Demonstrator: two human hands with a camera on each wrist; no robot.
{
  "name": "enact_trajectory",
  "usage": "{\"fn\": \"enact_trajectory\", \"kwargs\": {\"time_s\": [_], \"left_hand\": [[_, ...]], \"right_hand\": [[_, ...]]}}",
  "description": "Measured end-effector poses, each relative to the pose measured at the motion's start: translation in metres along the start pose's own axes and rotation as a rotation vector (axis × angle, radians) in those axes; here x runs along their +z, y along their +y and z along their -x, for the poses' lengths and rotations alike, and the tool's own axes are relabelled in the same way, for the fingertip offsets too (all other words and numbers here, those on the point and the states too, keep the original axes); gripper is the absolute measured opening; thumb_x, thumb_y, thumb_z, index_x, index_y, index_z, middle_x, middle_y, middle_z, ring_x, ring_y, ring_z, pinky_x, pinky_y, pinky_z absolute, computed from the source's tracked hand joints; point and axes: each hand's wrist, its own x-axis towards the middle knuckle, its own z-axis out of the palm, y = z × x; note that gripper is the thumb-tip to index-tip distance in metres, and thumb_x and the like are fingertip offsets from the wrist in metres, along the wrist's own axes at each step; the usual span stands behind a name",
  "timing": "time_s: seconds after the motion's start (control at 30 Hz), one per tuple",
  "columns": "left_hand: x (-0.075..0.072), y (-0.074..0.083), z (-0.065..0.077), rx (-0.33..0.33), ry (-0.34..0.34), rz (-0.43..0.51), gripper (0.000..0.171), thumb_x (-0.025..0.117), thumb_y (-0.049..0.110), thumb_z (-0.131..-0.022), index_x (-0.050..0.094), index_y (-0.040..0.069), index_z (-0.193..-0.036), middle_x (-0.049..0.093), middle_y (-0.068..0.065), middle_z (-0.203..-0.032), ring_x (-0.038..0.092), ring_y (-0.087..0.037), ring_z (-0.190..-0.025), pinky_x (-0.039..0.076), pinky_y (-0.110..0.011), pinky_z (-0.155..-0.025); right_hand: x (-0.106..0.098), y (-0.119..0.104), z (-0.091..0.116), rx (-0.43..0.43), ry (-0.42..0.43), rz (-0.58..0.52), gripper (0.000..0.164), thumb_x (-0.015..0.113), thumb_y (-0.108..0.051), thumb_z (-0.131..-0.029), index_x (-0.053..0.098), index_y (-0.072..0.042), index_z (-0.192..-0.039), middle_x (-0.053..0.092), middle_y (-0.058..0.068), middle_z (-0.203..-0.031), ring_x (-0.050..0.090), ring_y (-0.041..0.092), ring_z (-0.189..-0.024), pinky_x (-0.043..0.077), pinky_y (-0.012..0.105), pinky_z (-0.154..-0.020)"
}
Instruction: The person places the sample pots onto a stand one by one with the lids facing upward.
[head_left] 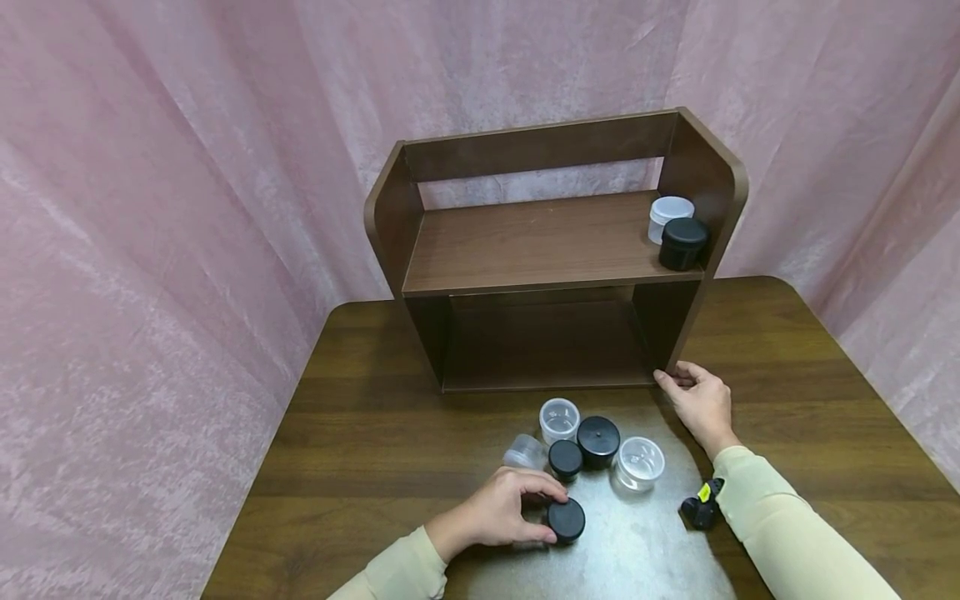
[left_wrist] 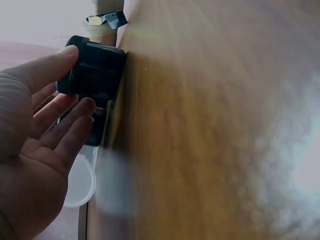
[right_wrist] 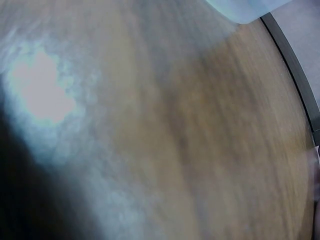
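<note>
Between thumb and fingertips, my left hand [head_left: 501, 510] pinches a small black jar [head_left: 566, 520] by its lid; in the left wrist view the jar [left_wrist: 102, 70] stands upright on the table. My right hand [head_left: 702, 406] grips the lower front corner of the brown two-tier shelf [head_left: 540, 242], thumb and fingers about its right side panel. Just beyond the left hand are another small black jar [head_left: 566, 458], a larger black jar [head_left: 597, 440], a clear jar [head_left: 560, 419], a second clear jar [head_left: 639, 463] and a translucent container [head_left: 525, 452].
On the upper tier's right end, a white-lidded jar [head_left: 671, 212] stands behind a black jar [head_left: 682, 244]. The wooden table [head_left: 352, 450] runs out on both sides of the shelf. Pink curtains [head_left: 187, 250] hang behind. Mostly blurred tabletop [right_wrist: 170, 130] fills the right wrist view.
</note>
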Motion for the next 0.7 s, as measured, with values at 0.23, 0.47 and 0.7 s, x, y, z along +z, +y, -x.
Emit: {"fn": "enact_trajectory", "kwargs": {"time_s": [0.23, 0.47, 0.7], "left_hand": [[-0.001, 0.003, -0.001, -0.022, -0.003, -0.008, 0.044, 0.088, 0.017, -0.068, 0.069, 0.013, -0.107, 0.069, 0.006, -0.109, 0.059, 0.002, -0.104, 0.045, -0.016, -0.091], [-0.001, 0.003, -0.002, -0.025, 0.006, 0.010, 0.043, 0.088, 0.015, -0.069, 0.069, 0.014, -0.108, 0.068, 0.006, -0.110, 0.059, -0.001, -0.105, 0.045, -0.016, -0.090], [-0.010, 0.011, -0.007, -0.035, 0.016, 0.038, 0.042, 0.087, 0.014, -0.071, 0.069, 0.014, -0.110, 0.068, 0.006, -0.112, 0.059, -0.003, -0.107, 0.047, -0.019, -0.090]], "right_hand": [[-0.001, 0.000, 0.000, 0.008, -0.020, -0.008, 0.053, 0.069, -0.046, -0.086, 0.066, -0.001, -0.115, 0.071, 0.017, -0.097, 0.065, 0.022, -0.084, 0.044, 0.012, -0.063], [-0.001, 0.000, 0.000, 0.012, -0.021, -0.007, 0.054, 0.069, -0.046, -0.086, 0.066, -0.002, -0.116, 0.071, 0.015, -0.097, 0.066, 0.021, -0.084, 0.044, 0.011, -0.063], [0.000, 0.002, 0.000, 0.011, -0.024, -0.011, 0.053, 0.068, -0.046, -0.086, 0.066, -0.002, -0.115, 0.071, 0.016, -0.097, 0.065, 0.020, -0.083, 0.044, 0.012, -0.062]]}}
